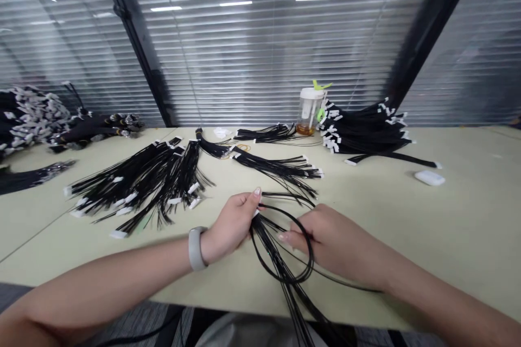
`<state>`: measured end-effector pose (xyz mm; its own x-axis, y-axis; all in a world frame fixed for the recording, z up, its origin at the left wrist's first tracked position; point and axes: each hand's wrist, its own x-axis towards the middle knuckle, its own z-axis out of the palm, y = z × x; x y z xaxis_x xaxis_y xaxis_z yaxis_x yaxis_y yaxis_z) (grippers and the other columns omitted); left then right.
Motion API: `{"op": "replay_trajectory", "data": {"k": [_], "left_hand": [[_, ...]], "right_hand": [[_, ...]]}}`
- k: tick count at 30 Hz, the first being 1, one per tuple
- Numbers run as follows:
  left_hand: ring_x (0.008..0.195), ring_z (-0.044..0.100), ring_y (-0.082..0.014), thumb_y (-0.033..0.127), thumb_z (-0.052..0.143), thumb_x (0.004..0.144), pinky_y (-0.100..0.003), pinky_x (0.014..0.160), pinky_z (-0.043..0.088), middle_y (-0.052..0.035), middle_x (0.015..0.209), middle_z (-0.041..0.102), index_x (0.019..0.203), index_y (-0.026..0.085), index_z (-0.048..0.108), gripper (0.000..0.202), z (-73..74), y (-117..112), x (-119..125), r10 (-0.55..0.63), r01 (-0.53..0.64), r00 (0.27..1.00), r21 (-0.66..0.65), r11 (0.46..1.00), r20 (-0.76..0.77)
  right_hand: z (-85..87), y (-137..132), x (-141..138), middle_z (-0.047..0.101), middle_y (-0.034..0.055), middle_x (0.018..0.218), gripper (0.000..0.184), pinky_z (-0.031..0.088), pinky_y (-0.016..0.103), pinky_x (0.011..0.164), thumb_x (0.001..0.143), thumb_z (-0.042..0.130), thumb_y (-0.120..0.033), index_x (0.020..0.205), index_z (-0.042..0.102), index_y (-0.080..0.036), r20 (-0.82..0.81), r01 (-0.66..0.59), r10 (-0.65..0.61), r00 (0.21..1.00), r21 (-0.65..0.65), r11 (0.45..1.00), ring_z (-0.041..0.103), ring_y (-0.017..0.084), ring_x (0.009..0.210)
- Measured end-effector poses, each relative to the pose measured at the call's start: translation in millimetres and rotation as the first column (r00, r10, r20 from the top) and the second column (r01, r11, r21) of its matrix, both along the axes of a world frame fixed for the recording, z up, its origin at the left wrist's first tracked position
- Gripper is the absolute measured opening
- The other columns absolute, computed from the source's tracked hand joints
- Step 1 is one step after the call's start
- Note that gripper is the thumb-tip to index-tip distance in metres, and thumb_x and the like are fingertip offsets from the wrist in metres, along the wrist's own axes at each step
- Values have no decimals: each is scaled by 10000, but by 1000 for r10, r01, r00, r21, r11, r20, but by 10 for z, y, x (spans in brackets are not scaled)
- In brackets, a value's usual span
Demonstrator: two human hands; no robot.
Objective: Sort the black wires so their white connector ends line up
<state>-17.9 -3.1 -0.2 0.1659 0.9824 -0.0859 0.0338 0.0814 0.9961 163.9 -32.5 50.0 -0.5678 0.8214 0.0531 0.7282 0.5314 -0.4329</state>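
Near the front edge of the worktop [431,238], the left hand [234,222] pinches black wires [272,244] and the right hand [321,236] seems closed on a few, so soft pulls should stop tangles.

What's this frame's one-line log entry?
left hand: holding black cable bundle at white connector | right hand: curled at cable loop, grip unclear | beyond: lidded cup, more cable bundles
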Motion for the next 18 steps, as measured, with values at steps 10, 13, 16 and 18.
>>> {"op": "replay_trajectory", "data": {"k": [10, 13, 16, 18], "left_hand": [[352, 347, -60, 601, 454, 744, -190, 329, 266, 38, 462, 431, 651, 140, 511, 474, 14, -22, -18, -47, 49, 995, 20, 999, -89], [367, 359, -62, 596, 453, 748, -192, 343, 287, 33, 465, 448, 642, 134, 513, 478, 21, -21, -13, -60, 63, 996, 35, 997, -67], [362, 357, -61, 603, 448, 746, -188, 328, 285, 37, 455, 437, 646, 130, 520, 489, 26, -19, -9, -49, 51, 997, 22, 998, -61], [355, 356, -60, 606, 443, 746, -183, 314, 279, 38, 452, 432, 656, 128, 527, 493, 25, -17, -9, -40, 41, 997, 12, 999, -64]], "right_hand": [[-136, 40, -46, 480, -42, 585, 221, 312, 197, 519, 845, 382, -208, 635, 446, -175, -96, -111, 103, 990, -84, 990, 419, 75, 543], [-63, 43, 11, 521, -2, 707, 182, 352, 224, 594, 834, 408, -203, 665, 466, -170, -26, -60, 62, 998, 76, 995, 476, 105, 648], [14, 38, 87, 535, 12, 725, 189, 349, 256, 610, 822, 414, -174, 660, 512, -171, 94, 16, -38, 995, 229, 973, 492, 129, 670], [62, 27, 134, 529, -2, 658, 219, 338, 253, 584, 817, 424, -173, 620, 521, -176, 130, 33, -71, 989, 272, 962, 485, 122, 627]]}}
